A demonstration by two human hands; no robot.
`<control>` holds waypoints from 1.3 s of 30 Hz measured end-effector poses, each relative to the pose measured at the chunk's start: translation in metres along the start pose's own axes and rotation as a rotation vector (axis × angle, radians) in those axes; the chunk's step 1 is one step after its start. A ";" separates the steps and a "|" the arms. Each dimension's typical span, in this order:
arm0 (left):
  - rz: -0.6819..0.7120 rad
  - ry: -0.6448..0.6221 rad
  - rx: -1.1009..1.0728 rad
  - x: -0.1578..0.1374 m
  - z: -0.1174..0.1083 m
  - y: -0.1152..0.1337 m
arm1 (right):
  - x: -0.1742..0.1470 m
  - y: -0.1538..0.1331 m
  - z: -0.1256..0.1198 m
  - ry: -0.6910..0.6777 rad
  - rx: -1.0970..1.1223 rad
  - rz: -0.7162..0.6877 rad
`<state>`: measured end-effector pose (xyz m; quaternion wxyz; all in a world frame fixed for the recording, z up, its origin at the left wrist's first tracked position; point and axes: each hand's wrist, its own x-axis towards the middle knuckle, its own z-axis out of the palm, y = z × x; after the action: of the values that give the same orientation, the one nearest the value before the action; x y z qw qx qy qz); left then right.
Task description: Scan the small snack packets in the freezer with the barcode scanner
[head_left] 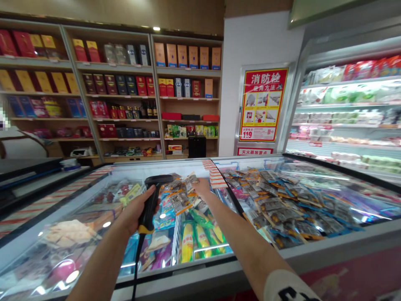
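Observation:
My left hand (140,209) is wrapped round the handle of a black and yellow barcode scanner (148,209). Its head points right and its cable hangs down towards me. Further right, my right hand (202,187) reaches to the far side of the freezer and pinches a small snack packet (191,181); its fingertips are partly hidden. Between the two hands, similar packets (179,201) lie in a small pile on the freezer's glass top. A much larger heap of dark packets (282,205) with orange and blue edges covers the glass on the right.
Under the glass are bagged corn cobs (203,240) and other frozen goods. Striped tape (214,173) runs along the freezer frame. Shelves of boxed goods (125,83) stand behind, a refrigerated display (347,117) at right. A person's shoulder (20,142) shows at far left.

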<state>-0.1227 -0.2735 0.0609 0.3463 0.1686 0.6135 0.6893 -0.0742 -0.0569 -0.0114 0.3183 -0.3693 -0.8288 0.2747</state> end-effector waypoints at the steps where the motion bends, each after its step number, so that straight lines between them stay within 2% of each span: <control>1: -0.002 0.002 -0.001 0.000 0.000 0.000 | 0.000 -0.002 0.000 0.004 -0.038 0.020; 4: -0.002 0.018 0.006 0.001 0.001 0.000 | -0.001 -0.002 -0.005 0.001 -0.134 0.046; 7: -0.007 0.042 0.017 0.002 0.001 -0.001 | -0.002 0.008 -0.021 -0.002 -0.205 0.018; 14: 0.003 -0.011 0.051 0.004 0.017 -0.007 | -0.009 0.078 -0.082 0.061 -0.410 0.038; 18: 0.002 -0.032 0.047 0.005 0.031 -0.009 | -0.017 0.108 -0.106 0.098 -0.540 0.070; 27: -0.008 -0.190 0.082 0.006 0.066 -0.016 | -0.023 0.120 -0.158 0.137 -0.680 0.037; 30: -0.013 -0.236 0.104 0.005 0.076 -0.019 | -0.030 0.126 -0.181 0.225 -0.679 0.017; 33: -0.007 -0.251 0.108 0.003 0.082 -0.021 | -0.035 0.134 -0.203 0.360 -0.715 0.086; 35: -0.006 -0.258 0.107 0.001 0.084 -0.021 | -0.036 0.141 -0.214 0.401 -0.737 0.207; 37: -0.005 -0.260 0.110 -0.001 0.086 -0.020 | -0.035 0.147 -0.221 0.381 -0.742 0.340; 39: 0.002 -0.260 0.109 -0.003 0.088 -0.019 | -0.033 0.152 -0.224 0.329 -0.743 0.406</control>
<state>-0.0576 -0.2119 0.0596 0.4128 0.2755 0.5997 0.6277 0.1732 0.0537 0.0173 0.2313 -0.6520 -0.7205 -0.0468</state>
